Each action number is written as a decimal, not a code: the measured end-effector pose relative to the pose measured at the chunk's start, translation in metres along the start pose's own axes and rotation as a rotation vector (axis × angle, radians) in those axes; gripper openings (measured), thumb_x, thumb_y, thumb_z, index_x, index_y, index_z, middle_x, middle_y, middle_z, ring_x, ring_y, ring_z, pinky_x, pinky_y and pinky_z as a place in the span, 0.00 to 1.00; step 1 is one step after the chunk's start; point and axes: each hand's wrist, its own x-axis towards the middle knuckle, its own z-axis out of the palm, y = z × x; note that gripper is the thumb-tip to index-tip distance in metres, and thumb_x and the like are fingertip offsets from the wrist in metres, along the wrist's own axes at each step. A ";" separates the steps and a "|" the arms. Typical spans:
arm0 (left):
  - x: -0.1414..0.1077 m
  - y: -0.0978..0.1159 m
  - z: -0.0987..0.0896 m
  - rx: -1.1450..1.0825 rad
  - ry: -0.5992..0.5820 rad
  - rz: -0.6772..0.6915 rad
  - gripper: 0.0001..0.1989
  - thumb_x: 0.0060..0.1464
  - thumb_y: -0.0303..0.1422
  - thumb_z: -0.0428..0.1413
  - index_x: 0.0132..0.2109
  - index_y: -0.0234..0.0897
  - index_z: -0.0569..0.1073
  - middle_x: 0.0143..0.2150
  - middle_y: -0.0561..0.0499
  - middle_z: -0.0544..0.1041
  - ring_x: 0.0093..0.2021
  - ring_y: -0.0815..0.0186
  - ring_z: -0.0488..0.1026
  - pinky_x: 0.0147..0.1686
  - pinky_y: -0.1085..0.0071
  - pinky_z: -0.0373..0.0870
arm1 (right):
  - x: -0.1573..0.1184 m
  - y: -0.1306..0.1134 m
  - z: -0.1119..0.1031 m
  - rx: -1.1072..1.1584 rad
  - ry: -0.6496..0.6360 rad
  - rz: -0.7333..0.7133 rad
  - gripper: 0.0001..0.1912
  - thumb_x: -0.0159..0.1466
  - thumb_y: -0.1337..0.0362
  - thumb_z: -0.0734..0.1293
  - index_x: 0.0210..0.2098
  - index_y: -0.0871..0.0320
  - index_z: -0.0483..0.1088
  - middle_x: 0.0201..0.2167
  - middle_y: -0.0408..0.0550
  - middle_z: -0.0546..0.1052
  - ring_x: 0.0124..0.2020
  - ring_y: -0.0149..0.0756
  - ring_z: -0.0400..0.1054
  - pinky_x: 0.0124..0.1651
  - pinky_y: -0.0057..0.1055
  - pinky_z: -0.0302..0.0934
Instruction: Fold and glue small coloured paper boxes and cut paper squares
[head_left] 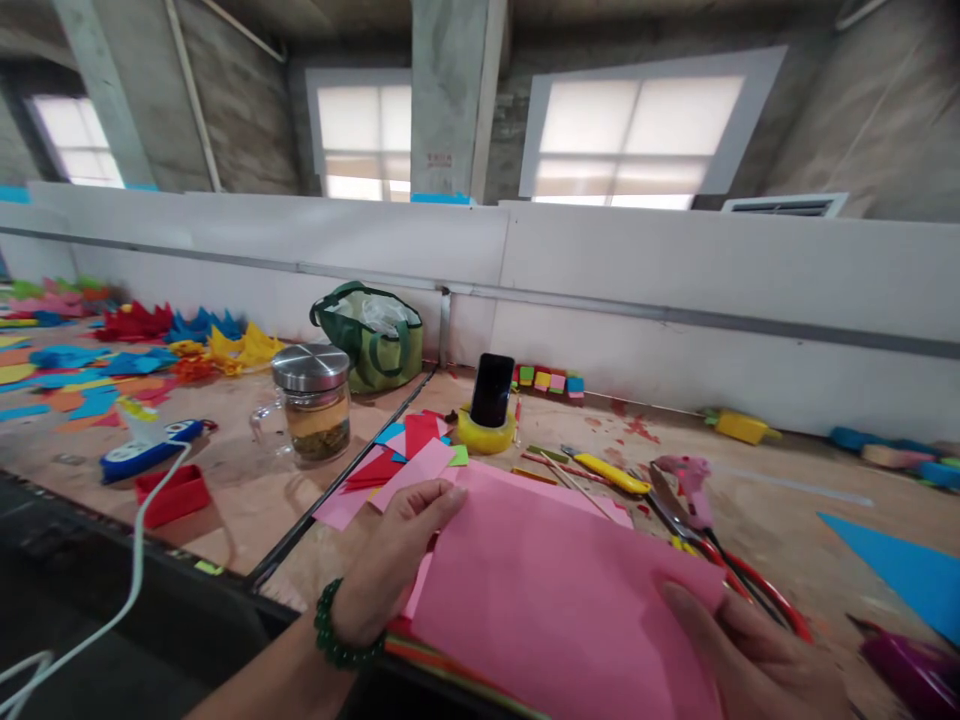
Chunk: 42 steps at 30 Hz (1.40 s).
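Observation:
A large sheet of pink paper [555, 590] is held up between my hands, tilted above the table's front edge. My left hand [416, 535] pinches its upper left corner, with a green bead bracelet on the wrist. Along the right edge, my right hand [750, 640] grips the sheet, thumb on top and the other fingers partly hidden beneath. Under the sheet's lower left side show more coloured papers [450, 668]. Beyond my left hand lie small red, blue and pink paper pieces [405, 450].
A phone [493, 390] leans on a yellow tape roll [486, 432]. Scissors [757, 585], a yellow cutter [611, 473] and a pink glue gun [690, 485] lie at right. Left are a glass tea mug [318, 425], a power strip [150, 450] and a green bag [386, 355].

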 end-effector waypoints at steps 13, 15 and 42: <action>0.001 -0.003 -0.012 -0.001 0.158 -0.095 0.17 0.37 0.39 0.69 0.33 0.35 0.74 0.25 0.57 0.73 0.25 0.73 0.70 0.25 0.79 0.66 | -0.012 -0.012 0.010 0.237 -0.038 -0.009 0.19 0.50 0.49 0.73 0.21 0.60 0.74 0.17 0.43 0.70 0.21 0.33 0.65 0.23 0.26 0.60; 0.001 -0.003 -0.013 -0.015 0.177 -0.120 0.18 0.36 0.39 0.70 0.33 0.36 0.74 0.25 0.57 0.75 0.25 0.73 0.70 0.24 0.80 0.67 | -0.013 -0.012 0.010 0.235 -0.047 -0.002 0.20 0.51 0.48 0.72 0.21 0.60 0.73 0.16 0.43 0.69 0.20 0.32 0.62 0.22 0.25 0.57; 0.003 0.017 -0.009 0.123 0.013 -0.046 0.13 0.40 0.38 0.66 0.26 0.32 0.74 0.21 0.55 0.70 0.21 0.74 0.64 0.22 0.78 0.60 | 0.015 -0.003 -0.001 0.109 0.014 0.168 0.13 0.39 0.52 0.76 0.20 0.54 0.79 0.20 0.45 0.79 0.22 0.37 0.70 0.20 0.26 0.65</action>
